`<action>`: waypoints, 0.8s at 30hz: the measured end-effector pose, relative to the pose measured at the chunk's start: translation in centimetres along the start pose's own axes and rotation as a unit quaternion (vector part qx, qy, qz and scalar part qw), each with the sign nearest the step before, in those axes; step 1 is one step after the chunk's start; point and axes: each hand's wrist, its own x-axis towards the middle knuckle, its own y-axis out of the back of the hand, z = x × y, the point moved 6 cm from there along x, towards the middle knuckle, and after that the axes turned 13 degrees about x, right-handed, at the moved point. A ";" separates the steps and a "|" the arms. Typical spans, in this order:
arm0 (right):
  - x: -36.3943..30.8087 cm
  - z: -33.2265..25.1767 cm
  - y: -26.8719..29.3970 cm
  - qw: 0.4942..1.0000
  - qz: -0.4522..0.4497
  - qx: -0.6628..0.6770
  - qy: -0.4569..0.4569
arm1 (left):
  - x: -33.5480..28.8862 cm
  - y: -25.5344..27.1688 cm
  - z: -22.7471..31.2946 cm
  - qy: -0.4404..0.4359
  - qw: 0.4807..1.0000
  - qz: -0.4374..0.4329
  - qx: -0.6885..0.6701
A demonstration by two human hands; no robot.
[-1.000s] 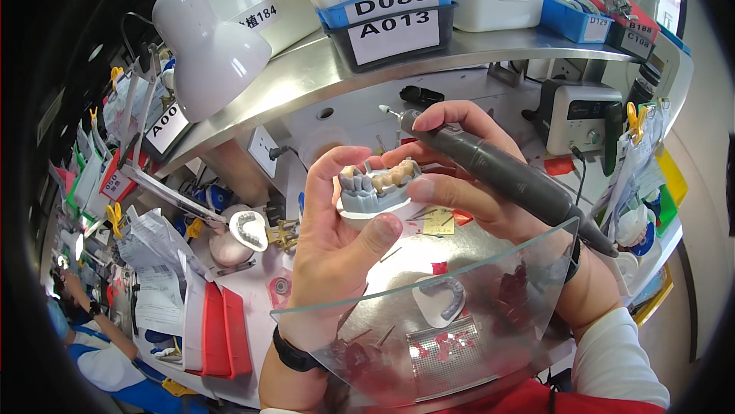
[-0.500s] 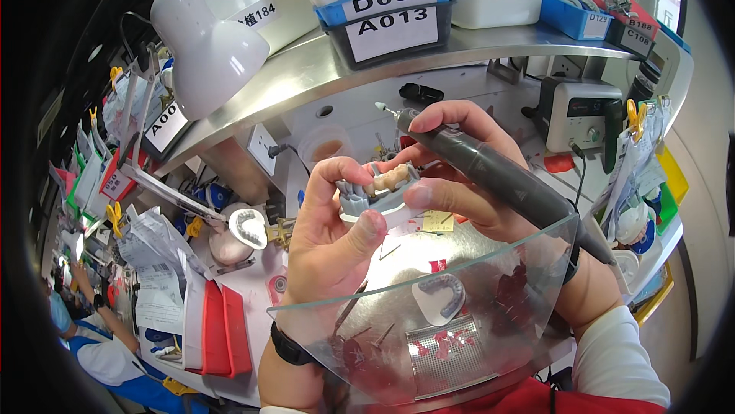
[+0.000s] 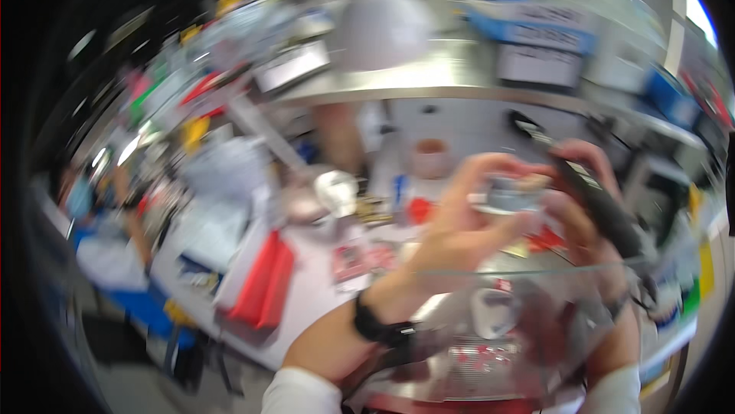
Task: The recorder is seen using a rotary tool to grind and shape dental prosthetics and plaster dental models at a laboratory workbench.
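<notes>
Motion blurs the whole head view. In my left hand is a grey dental model with a tan row of teeth along its top, held between thumb and fingers. My right hand is closed around a dark grey dental handpiece, which slants up to the left; its tip is too smeared to make out. The fingers of that hand are also close against the model's right side. Below both hands is a clear shield, and through it a second dental model shows above a perforated metal plate.
A steel shelf crosses behind, carrying a white lamp and labelled bins. Left on the bench are red trays, papers and a white cast. At far left sits another person. A control box stands right.
The view has swung left, so the hands, shelf and bench appear further right and blurred. Both hands keep their holds on the dental model and the handpiece.
</notes>
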 end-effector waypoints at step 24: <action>-8.0 2.1 6.7 0.989 0.107 -0.059 -0.085 | -12.7 8.9 5.5 0.023 0.970 0.153 0.185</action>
